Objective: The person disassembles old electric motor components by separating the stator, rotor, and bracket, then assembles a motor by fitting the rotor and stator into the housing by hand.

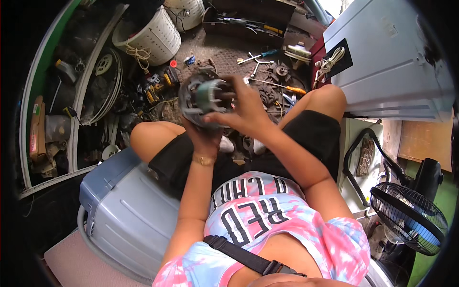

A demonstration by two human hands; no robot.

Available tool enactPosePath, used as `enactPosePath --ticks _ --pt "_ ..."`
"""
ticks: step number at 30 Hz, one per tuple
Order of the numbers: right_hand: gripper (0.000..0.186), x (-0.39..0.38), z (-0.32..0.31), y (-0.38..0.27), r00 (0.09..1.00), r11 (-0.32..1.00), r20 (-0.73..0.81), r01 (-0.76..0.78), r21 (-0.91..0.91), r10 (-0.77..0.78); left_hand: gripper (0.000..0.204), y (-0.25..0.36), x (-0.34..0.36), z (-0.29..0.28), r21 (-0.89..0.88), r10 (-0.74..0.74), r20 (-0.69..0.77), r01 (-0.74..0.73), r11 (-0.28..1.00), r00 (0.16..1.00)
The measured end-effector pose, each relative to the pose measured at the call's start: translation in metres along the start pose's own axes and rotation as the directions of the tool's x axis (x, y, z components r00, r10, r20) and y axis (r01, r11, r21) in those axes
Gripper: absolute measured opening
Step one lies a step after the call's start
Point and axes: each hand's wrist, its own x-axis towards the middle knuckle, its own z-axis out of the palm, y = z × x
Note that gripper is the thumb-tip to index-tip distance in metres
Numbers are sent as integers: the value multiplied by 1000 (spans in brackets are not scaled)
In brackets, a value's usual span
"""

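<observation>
You hold one metal housing (188, 114), apparently opened, green core (205, 97) exposed, left hand (204, 137) beneath, its fingers' state untellable, right hand (249, 107) pinching the side between thumb and fingers, work remaining indeterminable

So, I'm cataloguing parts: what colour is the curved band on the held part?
The curved band looks dull green, in the head view.

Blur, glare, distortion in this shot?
Head view: held metal part looks motion-blurred, while the shirt is fairly crisp; head view, top right: bright opening washed out; head view, left: white shelf frame bends, black vignette around the rim.
</observation>
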Motion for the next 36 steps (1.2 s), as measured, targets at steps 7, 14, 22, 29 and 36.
enactPosePath --ticks 7,14,22,29,36 --pt "36 67 -6 71 993 917 106 -89 389 52 97 19 62 -54 -449 -64 169 135 883 983" --pt "30 43 63 206 841 587 231 -513 627 489 101 30 88 -92 -445 -39 64 63 893 997" --pt "33 18 123 267 920 901 170 -383 203 352 77 31 123 -110 -207 44 -220 -91 974 975" --pt "56 -2 121 311 877 871 54 -464 -162 478 46 19 217 -145 -65 12 -318 -34 997 948" --pt "127 1 151 275 865 825 392 -44 -564 314 62 -5 304 -236 631 222 -411 100 769 884"
